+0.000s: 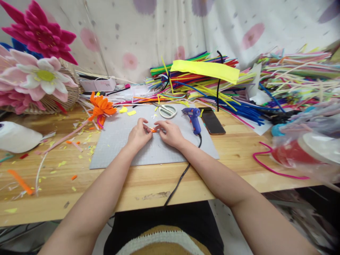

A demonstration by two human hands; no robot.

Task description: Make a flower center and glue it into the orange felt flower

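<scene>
Orange, small, fuzzy-looking: a scrap (pixel 153 130) between the fingertips of both hands, over the middle of the grey mat. Left hand (pixel 139 134) at its left side, right hand (pixel 169 132) at its right, fingers curled and close to it; the hands themselves sit slightly apart. Exact grip too small to tell.

Mat (pixel 148 152): bare strip in front of the hands, down to its near edge, and more bare surface to the left. Scissors (pixel 168 111) lie beyond the hands near the far edge. Blue glue gun (pixel 193 118) near the right side, its black cord (pixel 181 176) crossing the mat's near edge and the tabletop (pixel 148 191). Dark phone (pixel 213 121) just right of the gun.

Far left corner of mat: orange flower (pixel 101 108), petals reaching over it. Left of the mat, tabletop strewn with yellow and orange bits. Behind, heaped coloured stems (pixel 196 76), a yellow strip (pixel 205 71) across them. Right of the mat, open wood up to a curved magenta stem (pixel 278 170).
</scene>
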